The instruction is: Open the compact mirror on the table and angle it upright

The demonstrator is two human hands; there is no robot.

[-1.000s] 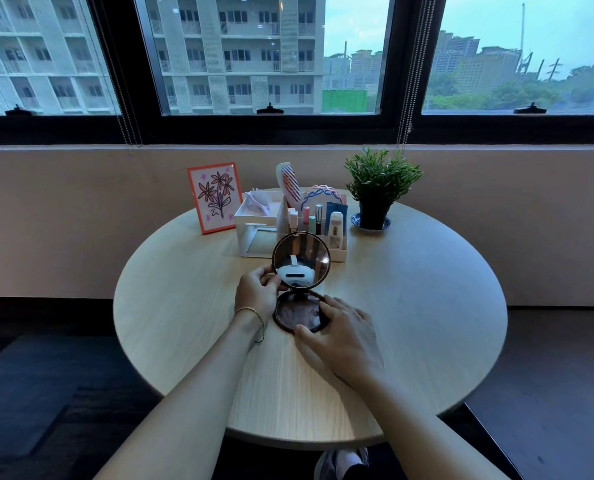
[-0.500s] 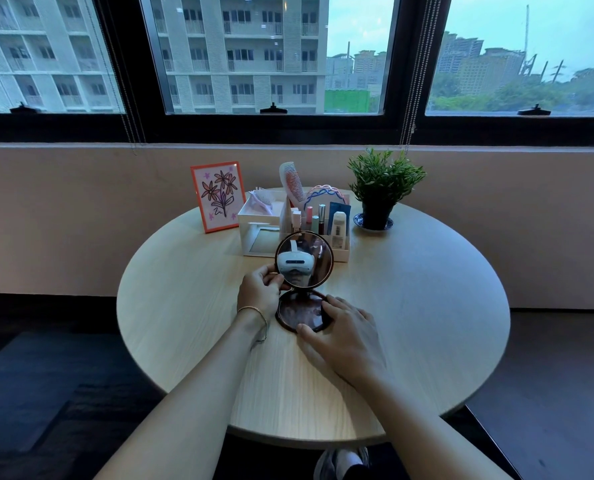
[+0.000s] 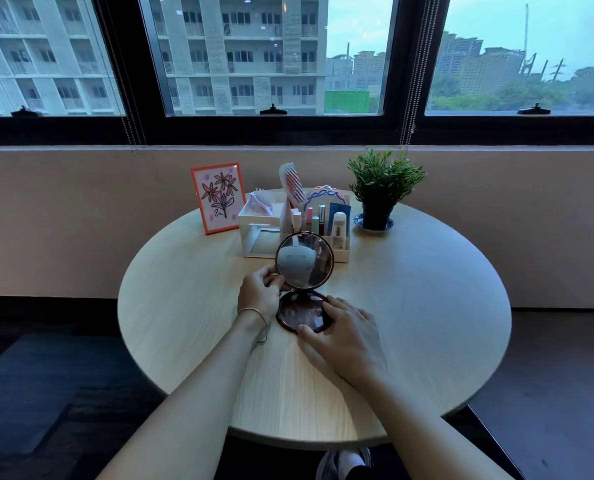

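Compact mirror (image 3: pixel 304 282) standing open, mid-table (image 3: pixel 427 306).
Left hand (image 3: pixel 259 292) is pinching the upright lid's left edge; right hand (image 3: pixel 344 337) is pressing flat, fingers spread, on the base's near-right rim.

Glossy compact mirror (image 3: pixel 304 282) — matt wood-grain table (image 3: pixel 427 306).

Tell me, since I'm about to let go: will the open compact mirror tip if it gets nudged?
Probably it tips fairly easily: the compact mirror stands with its lid near upright on a single hinge, top-heavy over a flat base. The right hand pressing the base hints that it slides on the smooth table. The glass faces look fragile; the left hand steadies the lid.
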